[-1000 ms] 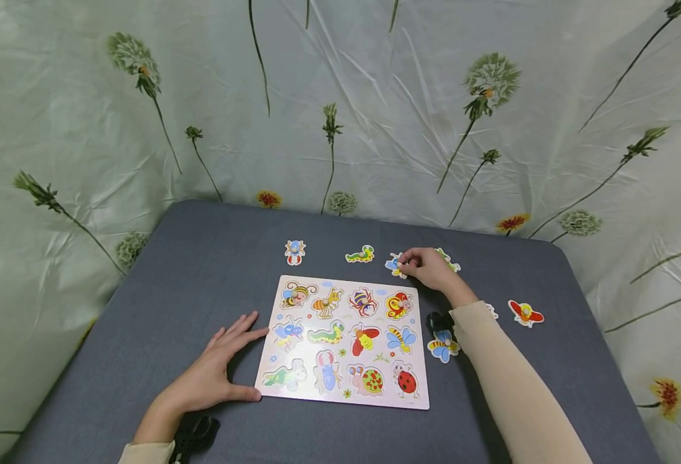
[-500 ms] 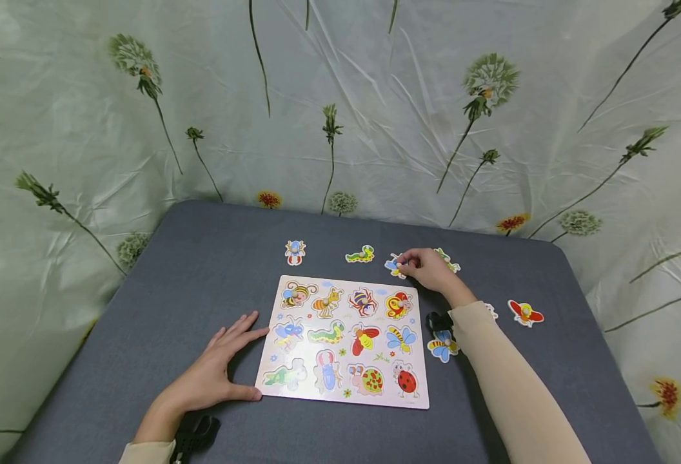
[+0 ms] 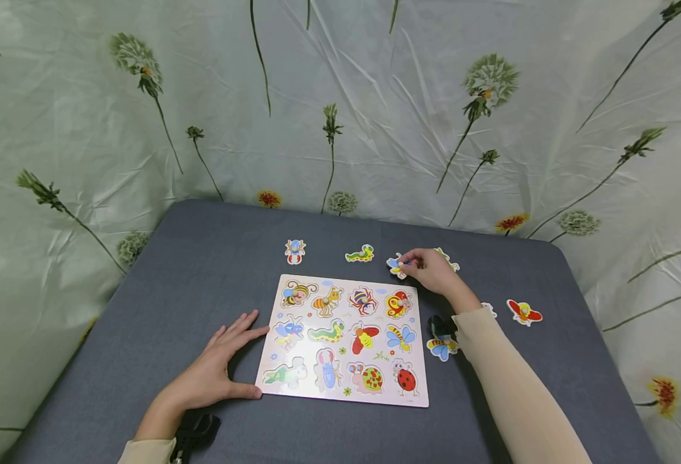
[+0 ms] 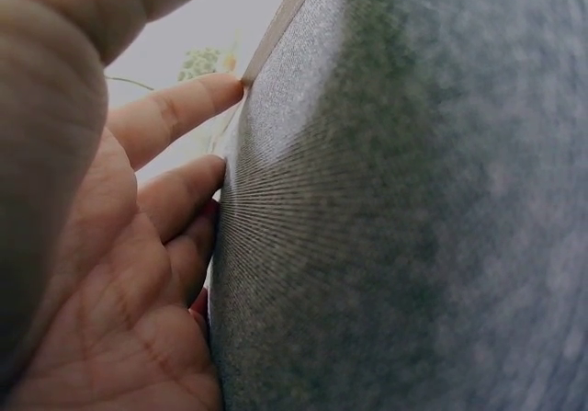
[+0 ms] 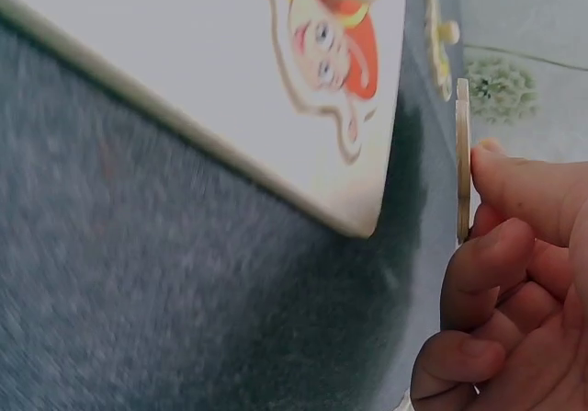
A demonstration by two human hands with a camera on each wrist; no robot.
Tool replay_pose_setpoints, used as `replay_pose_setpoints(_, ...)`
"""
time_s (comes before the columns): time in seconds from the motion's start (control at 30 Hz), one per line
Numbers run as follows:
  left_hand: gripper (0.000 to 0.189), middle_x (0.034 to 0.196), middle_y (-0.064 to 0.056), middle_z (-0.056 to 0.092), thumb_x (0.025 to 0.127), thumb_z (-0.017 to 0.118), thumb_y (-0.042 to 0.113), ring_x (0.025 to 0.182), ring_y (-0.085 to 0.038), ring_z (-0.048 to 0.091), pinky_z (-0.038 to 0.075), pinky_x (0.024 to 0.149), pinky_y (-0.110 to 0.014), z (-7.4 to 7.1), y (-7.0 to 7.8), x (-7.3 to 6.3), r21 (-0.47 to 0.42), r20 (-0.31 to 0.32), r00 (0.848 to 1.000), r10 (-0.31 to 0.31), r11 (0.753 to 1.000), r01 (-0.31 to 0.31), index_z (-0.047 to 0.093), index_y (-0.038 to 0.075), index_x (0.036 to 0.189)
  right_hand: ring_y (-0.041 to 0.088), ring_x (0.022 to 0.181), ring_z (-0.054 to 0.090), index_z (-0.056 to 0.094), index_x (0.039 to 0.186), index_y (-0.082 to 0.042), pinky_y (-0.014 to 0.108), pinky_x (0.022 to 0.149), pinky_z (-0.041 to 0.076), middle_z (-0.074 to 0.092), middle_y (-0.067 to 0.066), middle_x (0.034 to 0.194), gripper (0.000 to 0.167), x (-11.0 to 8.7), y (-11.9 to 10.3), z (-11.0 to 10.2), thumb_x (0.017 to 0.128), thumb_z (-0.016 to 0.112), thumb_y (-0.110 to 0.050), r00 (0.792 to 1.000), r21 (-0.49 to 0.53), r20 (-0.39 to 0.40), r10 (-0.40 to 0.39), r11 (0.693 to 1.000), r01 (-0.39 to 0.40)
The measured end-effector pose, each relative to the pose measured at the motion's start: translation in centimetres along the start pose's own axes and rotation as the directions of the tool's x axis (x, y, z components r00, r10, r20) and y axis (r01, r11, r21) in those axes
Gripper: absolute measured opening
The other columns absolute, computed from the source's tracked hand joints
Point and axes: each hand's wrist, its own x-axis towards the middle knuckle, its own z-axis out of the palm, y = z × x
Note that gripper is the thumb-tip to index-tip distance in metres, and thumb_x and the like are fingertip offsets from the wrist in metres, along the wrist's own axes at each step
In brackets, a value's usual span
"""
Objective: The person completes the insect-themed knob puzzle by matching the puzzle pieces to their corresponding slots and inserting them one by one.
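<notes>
My right hand pinches the knob of a blue insect puzzle piece behind the board's top right corner. In the right wrist view that piece shows edge-on at my fingertips. A pink wooden peg puzzle board lies flat on the table; its top row holds knobbed bee, ant, spider and butterfly pieces. My left hand lies spread at the board's left side, its index finger and thumb touching the edge. In the left wrist view, the fingers stretch toward the board's edge.
Loose pieces lie behind the board: a red and blue bug, a caterpillar and a partly covered green piece. At right are a blue-winged insect and a red-winged insect. A floral curtain hangs behind the table.
The blue insect piece in my right hand has shifted slightly to the right and tilted a little. My left hand keeps its place at the board.
</notes>
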Motion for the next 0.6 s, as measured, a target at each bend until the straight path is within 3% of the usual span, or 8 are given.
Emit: replay_pose_setpoints(0.6,0.110,0.179,-0.012,0.026,0.063,0.103,0.046,0.165,-0.047,0.019,0.008,0.125,-0.077,0.0,0.1,0.0,0.004,-0.006,1.000,0.008,1.000,-0.008,0.053,0.028,0.159,0.016,0.063,0.046,0.075,0.116,-0.002,0.025,0.057,0.037,0.059,0.004,0.084,0.020,-2.1,-2.4,2.3,0.103,0.072,-0.018,0.999,0.069,-0.015,-0.040,0.997,0.041)
